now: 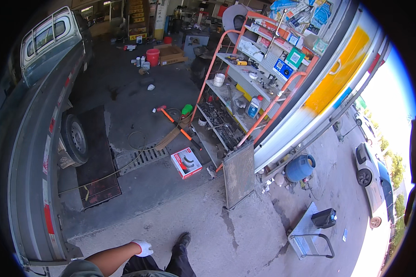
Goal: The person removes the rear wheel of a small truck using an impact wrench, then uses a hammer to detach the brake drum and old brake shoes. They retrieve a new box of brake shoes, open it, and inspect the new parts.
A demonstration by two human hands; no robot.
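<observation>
My left hand (144, 248), in a white knit work glove with a red cuff edge, hangs low beside my dark trousers. Its fingers look curled, but whether anything is inside them is hidden. Out of view is my right hand. Ahead on the floor lies a red and white box (186, 163) with a picture of brake shoes. Beyond it lies a sledgehammer (180, 127) with an orange and black handle and a red head. A drain grate (144, 158) is set in the floor left of the box.
A pickup truck's bed side (38, 138) runs along the left, its wheel (75, 135) beside a thin hose. On the right, an orange-framed tool rack (242, 79) stands behind a leaning board (240, 176). Further right are a blue barrel (300, 168) and a platform cart (306, 239).
</observation>
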